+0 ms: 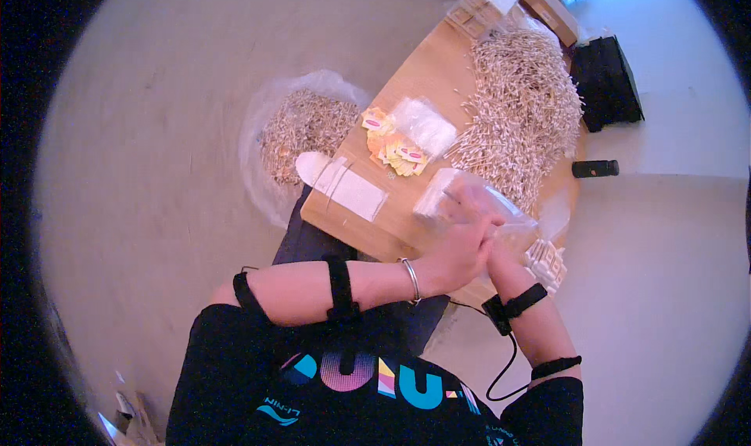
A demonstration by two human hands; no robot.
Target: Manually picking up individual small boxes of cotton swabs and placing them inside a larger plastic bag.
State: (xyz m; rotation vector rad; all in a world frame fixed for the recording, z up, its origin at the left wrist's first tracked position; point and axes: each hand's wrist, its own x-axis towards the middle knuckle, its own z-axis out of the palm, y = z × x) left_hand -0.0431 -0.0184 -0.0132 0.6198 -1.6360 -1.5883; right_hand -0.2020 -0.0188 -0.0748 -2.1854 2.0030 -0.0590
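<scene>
Clear plastic packaging (432, 196) sits under the hands (455, 252) — together, grip can't tell — with pale stick pile (522, 106) just beyond on desk (440, 74), presumably for easy reach.

Moderately bright, fairly even light cools to a bluish glow at my upper right, glare whitens the crinkled clear plastic bag (510, 209) by my left grip (460, 256), fine detail looks soft, and fisheye distortion curves the light-brown wooden table (438, 64) inside a dark rim.
</scene>
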